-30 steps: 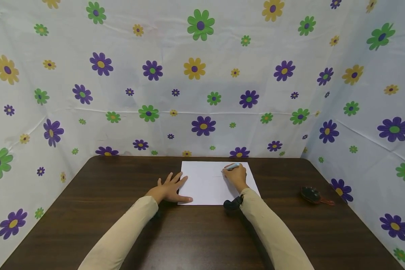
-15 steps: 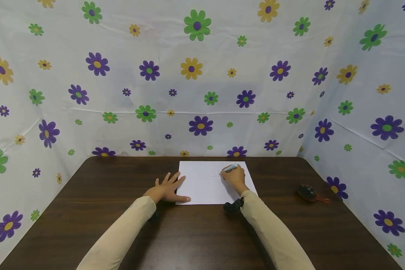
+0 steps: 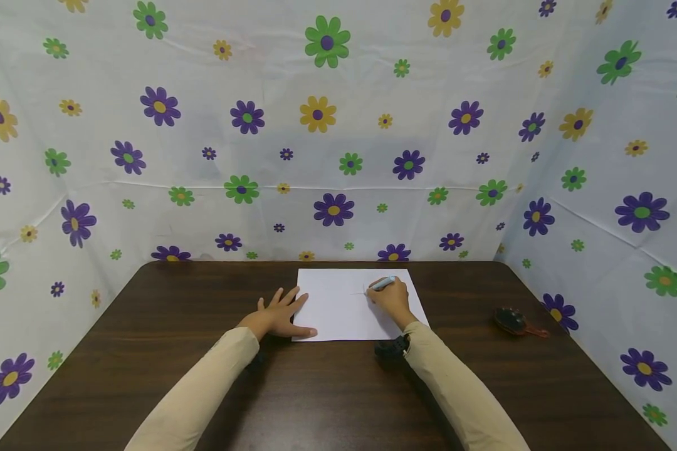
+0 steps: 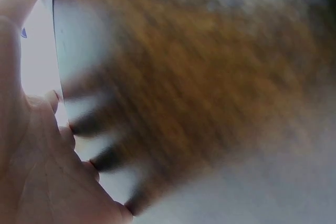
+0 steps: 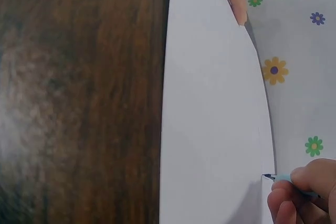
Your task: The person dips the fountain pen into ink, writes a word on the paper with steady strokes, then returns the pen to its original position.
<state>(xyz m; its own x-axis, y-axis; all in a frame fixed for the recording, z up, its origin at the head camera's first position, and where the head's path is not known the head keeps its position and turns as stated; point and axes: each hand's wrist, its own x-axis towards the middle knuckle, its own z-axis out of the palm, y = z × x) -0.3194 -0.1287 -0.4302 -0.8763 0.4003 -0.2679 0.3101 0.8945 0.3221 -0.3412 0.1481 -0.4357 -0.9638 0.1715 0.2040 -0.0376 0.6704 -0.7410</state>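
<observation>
Within the last second we see the pen [image 3: 382, 283] move a little toward us over the paper [image 3: 333, 316], leaving a short upright line [image 3: 363, 288] that comes down to the right end of a faint level line [image 3: 356, 294]. We take this to mean that the drawing has reached a corner where two strokes meet, though the hand partly hides the spot. The right hand [image 3: 392, 299] pinches the pen with curled fingers; the left hand [image 3: 279, 316] stays spread wide across the sheet's left edge, gripping nothing. The paper lies near the far edge of the table [image 3: 316, 401]. Counting, we have two hands, one pen, one sheet, two thin lines, one table and, well apart to the right, one dark oval object [image 3: 510, 320] with a reddish handle that we cannot name surely
</observation>
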